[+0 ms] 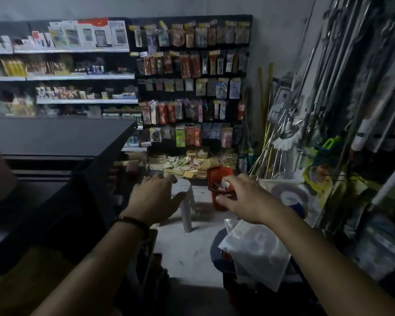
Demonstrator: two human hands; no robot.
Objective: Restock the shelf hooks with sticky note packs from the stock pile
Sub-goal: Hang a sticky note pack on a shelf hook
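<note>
Evidently no pack had been picked up yet. The left hand (154,197) was stretched forward with its fingers spread and relaxed, holding nothing, above the round seat of a white plastic stool (184,190). The right hand (244,195) was likewise held out, fingers loosely bent and thumb apart, over the rim of a small red plastic basket (221,202) just beside the stool. A white slip showed in the basket at its fingertips, but nothing looked gripped.

Beyond both hands, on the low ledge under the display, lay the stock pile of flat yellow and tan sticky note packs (183,164), well apart from the fingers. The packs there lay flat and jumbled, their long sides pointing several ways; blur hid the heading of any single pack. Above the pile rose the black pegboard of shelf hooks (234,110), its hung packets facing the aisle with their long axes vertical.

By my reading this was the approach step. The next move would call for closing in on the pile, lifting one pack, and turning it upright so its top edge could meet a hook.
</note>
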